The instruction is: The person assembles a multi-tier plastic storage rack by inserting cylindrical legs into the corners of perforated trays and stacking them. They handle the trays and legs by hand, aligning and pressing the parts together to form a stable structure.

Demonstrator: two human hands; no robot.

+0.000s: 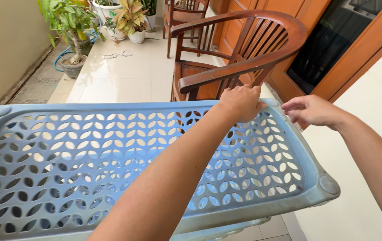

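Tiled porch; hands (241, 103) (310, 110) gripping blue shelf (110, 165)

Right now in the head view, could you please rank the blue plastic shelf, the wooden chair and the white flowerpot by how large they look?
1. blue plastic shelf, though it is nearest the camera.
2. wooden chair.
3. white flowerpot, farthest away.

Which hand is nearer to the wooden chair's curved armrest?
Left. The left hand grips the far edge of the blue perforated shelf, just below the wooden chair armrest. The right hand is at the shelf's far right corner, farther from it.
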